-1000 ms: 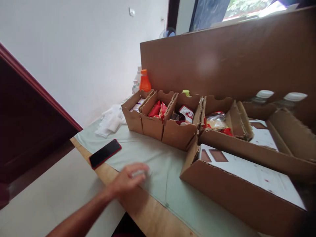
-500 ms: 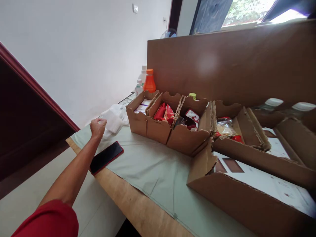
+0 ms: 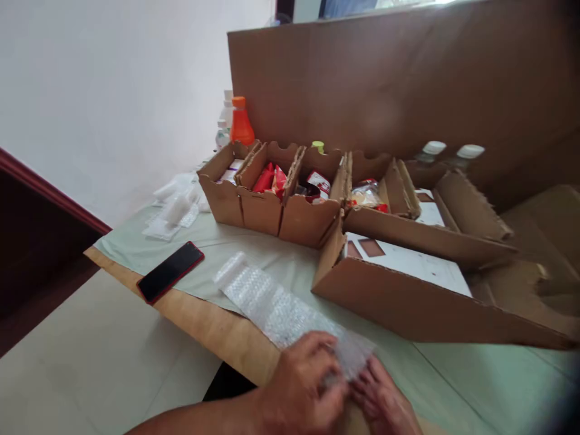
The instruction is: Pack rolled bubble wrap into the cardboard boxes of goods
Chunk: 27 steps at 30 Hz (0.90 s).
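A strip of bubble wrap (image 3: 276,305) lies slantwise over the table's front edge, its near end lifted between my hands. My left hand (image 3: 306,383) is closed on that end with bent fingers, and a bit of greyish clear film shows among them. Close against it on the right, my right hand (image 3: 385,399) has its fingers curled at the corner of the same strip. Motion blurs the fingertips, and my left hand partly covers what lies between the two hands.
More bubble wrap pieces (image 3: 174,205) lie by the wall, behind a phone (image 3: 171,272). Cardboard bins (image 3: 260,211) with red packets stand in a row, and a longer cardboard tray (image 3: 389,302) is in front. An orange bottle (image 3: 242,127) and clear bottles are behind, before a tall cardboard panel (image 3: 362,84).
My left hand has come back from the pile by the wall to the near edge. The bubble wrap strip now lies in front of me, and my right hand has come into view.
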### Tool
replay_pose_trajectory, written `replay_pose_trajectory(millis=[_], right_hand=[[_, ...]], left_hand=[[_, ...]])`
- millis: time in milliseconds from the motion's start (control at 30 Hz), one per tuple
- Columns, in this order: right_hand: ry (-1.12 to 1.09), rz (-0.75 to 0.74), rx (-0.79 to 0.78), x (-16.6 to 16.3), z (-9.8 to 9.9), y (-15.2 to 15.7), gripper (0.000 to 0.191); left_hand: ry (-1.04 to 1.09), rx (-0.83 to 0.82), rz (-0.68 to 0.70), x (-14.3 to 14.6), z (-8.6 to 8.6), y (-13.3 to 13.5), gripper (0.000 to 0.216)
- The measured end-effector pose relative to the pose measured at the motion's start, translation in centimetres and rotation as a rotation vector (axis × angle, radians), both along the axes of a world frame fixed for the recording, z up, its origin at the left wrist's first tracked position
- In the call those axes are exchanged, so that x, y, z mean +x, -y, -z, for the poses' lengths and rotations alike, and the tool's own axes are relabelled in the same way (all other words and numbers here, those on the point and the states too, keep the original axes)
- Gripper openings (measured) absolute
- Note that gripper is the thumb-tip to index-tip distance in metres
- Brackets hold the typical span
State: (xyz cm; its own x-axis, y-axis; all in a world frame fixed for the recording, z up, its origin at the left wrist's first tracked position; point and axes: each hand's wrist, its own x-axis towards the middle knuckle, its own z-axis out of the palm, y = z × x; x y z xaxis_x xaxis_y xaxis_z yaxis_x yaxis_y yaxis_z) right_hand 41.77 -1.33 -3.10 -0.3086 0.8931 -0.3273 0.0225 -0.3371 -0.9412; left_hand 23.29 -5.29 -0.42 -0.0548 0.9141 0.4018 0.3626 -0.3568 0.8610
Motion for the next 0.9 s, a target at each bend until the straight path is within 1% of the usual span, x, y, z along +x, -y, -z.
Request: replay_pose_trajectory(millis=[67,133,200,267,300,367,433,533,600,700,767,800,900], right_hand=[[0.095,0.075,-0.071,0.4,-1.0,0.2,0.08],[0.203,0.11,-0.071,1.3,-1.9,0.1,0.072],[0.284,0.131,0.014,2.6,-2.5,-0.3,0.058],[0.365,0.155,0.11,4.0,-2.9,-0.7,0.049],[0.413,0.172,0.144,4.9,-3.0,-0.9,0.047],[0.507,0.204,0.189,6.5,-2.9,-1.2,0.044],[0.592,0.217,0.223,8.0,-2.6,-1.4,0.041],[0.702,0.232,0.286,9.3,-2.1,-1.5,0.04],[0.777,0.247,0.327,9.7,-2.0,-1.5,0.038],[0.88,0.27,0.37,10.1,-2.0,-1.6,0.04],[0.941,0.287,0.37,10.5,-2.0,-1.7,0.043],[0.964,0.285,0.358,10.7,-1.9,-1.7,0.044],[1.001,0.269,0.313,11.4,-1.7,-1.9,0.048]], left_hand=[[0.011,0.054,0.159,2.1,0.3,0.7,0.027],[-0.045,0.056,0.222,2.5,-0.3,0.7,0.037],[-0.193,-0.013,0.232,1.5,-1.2,0.0,0.036],[-0.424,-0.085,0.26,-0.2,-1.6,-1.0,0.038],[-0.546,-0.119,0.27,-1.2,-1.5,-1.5,0.041],[-0.752,-0.172,0.262,-3.3,-0.6,-2.2,0.05],[-0.878,-0.177,0.205,-5.4,0.7,-2.4,0.056],[-0.961,-0.137,0.059,-8.6,2.2,-2.0,0.051],[-0.982,-0.131,-0.06,-10.5,2.7,-1.6,0.046],[-0.976,-0.15,-0.237,-12.8,2.7,-1.3,0.043],[-0.959,-0.158,-0.316,-13.5,2.5,-1.1,0.042],[-0.948,-0.155,-0.332,-13.6,2.5,-1.0,0.04],[-0.9,-0.13,-0.322,-12.7,2.6,-0.8,0.03]])
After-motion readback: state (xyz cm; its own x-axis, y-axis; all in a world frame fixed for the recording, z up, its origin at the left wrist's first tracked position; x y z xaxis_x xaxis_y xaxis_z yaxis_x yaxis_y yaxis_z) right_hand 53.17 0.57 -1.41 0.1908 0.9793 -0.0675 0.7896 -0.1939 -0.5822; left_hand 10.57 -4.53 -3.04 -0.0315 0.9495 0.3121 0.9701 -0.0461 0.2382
